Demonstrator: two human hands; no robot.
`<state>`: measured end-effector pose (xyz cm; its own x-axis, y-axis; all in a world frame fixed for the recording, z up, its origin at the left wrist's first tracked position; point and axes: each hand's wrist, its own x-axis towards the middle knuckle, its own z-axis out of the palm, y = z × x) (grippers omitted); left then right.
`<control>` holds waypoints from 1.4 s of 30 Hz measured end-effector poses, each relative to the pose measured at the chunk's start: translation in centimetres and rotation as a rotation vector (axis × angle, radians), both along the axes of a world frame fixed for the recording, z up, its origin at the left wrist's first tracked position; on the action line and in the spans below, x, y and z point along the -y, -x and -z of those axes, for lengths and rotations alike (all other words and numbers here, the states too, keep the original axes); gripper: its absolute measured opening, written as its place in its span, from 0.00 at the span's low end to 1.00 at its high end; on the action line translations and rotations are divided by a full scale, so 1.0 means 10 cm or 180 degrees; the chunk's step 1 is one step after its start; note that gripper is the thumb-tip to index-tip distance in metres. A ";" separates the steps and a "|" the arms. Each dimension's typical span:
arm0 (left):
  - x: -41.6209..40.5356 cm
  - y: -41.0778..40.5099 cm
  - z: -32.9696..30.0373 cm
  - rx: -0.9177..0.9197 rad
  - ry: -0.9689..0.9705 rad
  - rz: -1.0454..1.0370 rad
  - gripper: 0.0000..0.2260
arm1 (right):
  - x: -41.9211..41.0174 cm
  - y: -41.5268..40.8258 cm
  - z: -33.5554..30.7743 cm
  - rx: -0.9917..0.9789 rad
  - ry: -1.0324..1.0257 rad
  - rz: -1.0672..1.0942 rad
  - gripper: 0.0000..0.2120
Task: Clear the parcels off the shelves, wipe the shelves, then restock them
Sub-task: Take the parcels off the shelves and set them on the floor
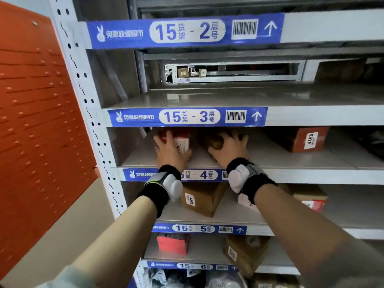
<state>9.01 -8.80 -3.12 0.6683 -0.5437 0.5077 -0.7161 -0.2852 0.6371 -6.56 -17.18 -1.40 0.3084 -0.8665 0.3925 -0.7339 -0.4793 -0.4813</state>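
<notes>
Both my hands reach into the shelf (pixel 270 159) labelled 15-4. My left hand (pixel 171 153) grips a red and white parcel (pixel 182 140) at the shelf's left end. My right hand (pixel 227 150) curls its fingers over a brown parcel (pixel 214 141) just to the right of it. Farther right on the same shelf stands a brown box (pixel 299 139) with a white 4468 label. The shelf above, labelled 15-3 (pixel 228 98), holds nothing in its visible part.
Below, shelf 15-5 carries a brown box (pixel 202 199) marked 4486 and other parcels (pixel 310 199). Shelf 15-6 holds a red parcel (pixel 173 243) and a brown box (pixel 246 253). An orange perforated panel (pixel 35 121) stands at the left, beside the rack's upright post (pixel 87 100).
</notes>
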 end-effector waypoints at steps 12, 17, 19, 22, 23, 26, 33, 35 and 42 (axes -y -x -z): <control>-0.80 0.50 -0.01 -0.0657 0.1050 0.0131 0.37 | -0.62 0.28 -0.01 0.2248 -0.1087 -0.0192 0.37; -1.27 1.03 0.20 -0.0751 0.0927 0.0106 0.41 | -1.07 0.66 0.14 0.2518 -0.1466 -0.0695 0.33; -1.42 1.23 0.36 -0.0771 0.0916 0.0141 0.41 | -1.23 0.81 0.27 0.2379 -0.1424 -0.0805 0.32; -1.66 1.52 0.62 -0.0928 0.0775 0.0282 0.41 | -1.35 1.07 0.49 0.2167 -0.1460 -0.0979 0.36; -1.77 1.66 0.79 -0.1016 0.0688 0.0296 0.40 | -1.46 1.22 0.58 0.2100 -0.1643 -0.1049 0.36; -1.91 1.67 0.99 -0.1212 0.0635 0.0376 0.37 | -1.44 1.36 0.65 0.2315 -0.2013 -0.1177 0.27; -2.26 2.02 1.67 -0.2045 0.0423 0.1134 0.40 | -1.78 1.86 1.35 0.2558 -0.4477 -0.1784 0.32; -2.30 2.05 1.87 -0.2430 0.0306 0.1414 0.39 | -1.85 1.95 1.58 0.2648 -0.4636 -0.1664 0.29; -2.49 2.22 2.25 -0.3298 -0.0359 0.1356 0.17 | -2.15 2.09 2.58 0.2437 -0.4325 -0.1079 0.33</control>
<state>-13.18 16.09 -25.59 0.4880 -0.8360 -0.2510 0.0909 -0.2373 0.9672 -27.44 4.35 -27.20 0.6528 -0.6212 -0.4336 -0.0828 0.5104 -0.8560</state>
